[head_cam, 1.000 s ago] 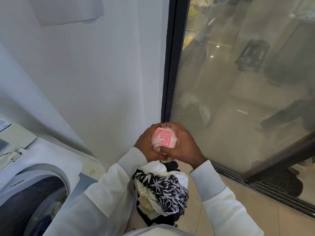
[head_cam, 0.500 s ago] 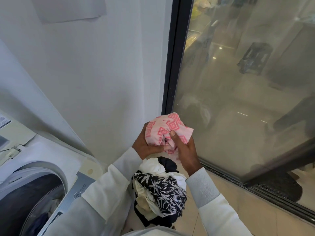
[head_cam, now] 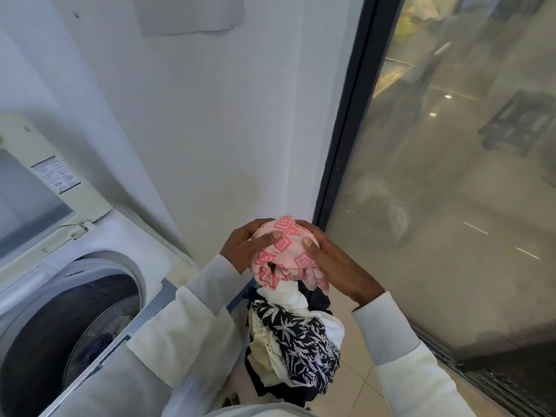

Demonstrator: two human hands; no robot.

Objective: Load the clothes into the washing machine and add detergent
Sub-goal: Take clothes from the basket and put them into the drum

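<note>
A bunched pink cloth with a red diamond pattern (head_cam: 285, 257) is held between both my hands above the laundry pile. My left hand (head_cam: 249, 245) cups its left side with the thumb laid across the top. My right hand (head_cam: 334, 263) grips its right side, thumb pressed on the fabric. Below them lies a heap of clothes (head_cam: 294, 341): white pieces, dark ones and a black garment with a white leaf print. At the lower left is the top-loading washing machine, its drum opening (head_cam: 72, 320) uncovered with some clothes inside and its lid (head_cam: 33, 188) raised.
A white wall (head_cam: 195, 130) stands straight ahead. A dark-framed glass sliding door (head_cam: 451, 176) fills the right side, its track running along the beige tiled floor (head_cam: 358, 383). The washer's grey control strip (head_cam: 162, 299) sits close to my left sleeve.
The pink cloth was squeezed small, then opened up and raised, and is now bunched between both hands again. The view has shifted to show more of the washer and its lid.
</note>
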